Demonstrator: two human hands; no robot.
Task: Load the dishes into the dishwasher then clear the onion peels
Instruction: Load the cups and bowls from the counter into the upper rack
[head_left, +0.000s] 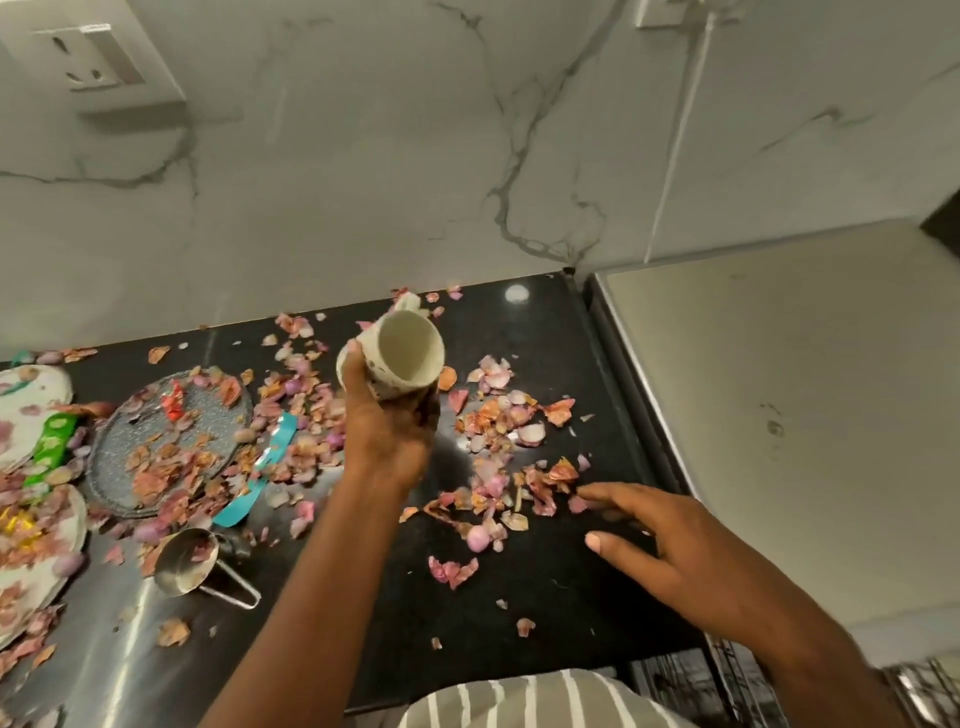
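Our right hand (670, 551), fingers spread, hovers empty over counter (545, 597); rack (675, 680) at 6 o'clock below. Left hand (387, 421) grips mug (400, 358), mouth tilted toward us, 12 o'clock. Peels (509, 426) between, right hand nearer.

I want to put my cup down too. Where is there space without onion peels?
Bare counter lies near the front edge, between the two arms, and at the back right corner by the wall. Peels crowd the middle, and the left around the glass plate.
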